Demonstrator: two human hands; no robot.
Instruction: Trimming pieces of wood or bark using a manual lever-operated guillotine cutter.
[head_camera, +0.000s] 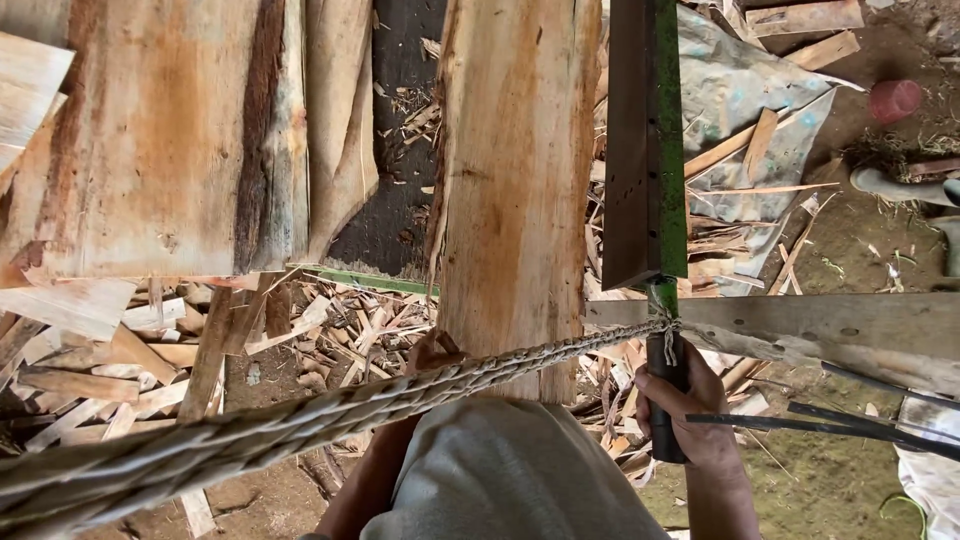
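Veneer sheet (515, 190): a long pale strip of thin wood runs up the middle of the view and lies flat under the blade, so that its near edge can be cut square; its lower end reaches the person's lap
Wood stack (150, 140): broad reddish-pale sheets lie at upper left, set aside from the strip under the blade and just beside a dark gap of bare surface
Cutter arm (645, 150): a long dark metal blade with a green edge stands tilted up over the right side of the strip, hinged near its lower end, so it works as a lever
Rope (300, 415): a thick braided cord crosses from lower left and is tied at the arm's base, apparently to bear or steady the arm
Cross bar (820, 325): a grey plank runs right from the hinge and seems to carry the cutter
Right hand (685, 410): its grip is pressed together around the dark handle (668, 400) below the knot, the place that gives the most leverage on the arm
Left hand (432, 352): mostly hidden behind the rope and strip; it touches the strip's near left edge, probably to steady it, but whether the fingers are spread or closed cannot be told
Offcuts (330, 330): small slivers litter the floor below the cutting line, where trimmed pieces drop
Pink cup (893, 100): stands well apart on the dirt at upper right
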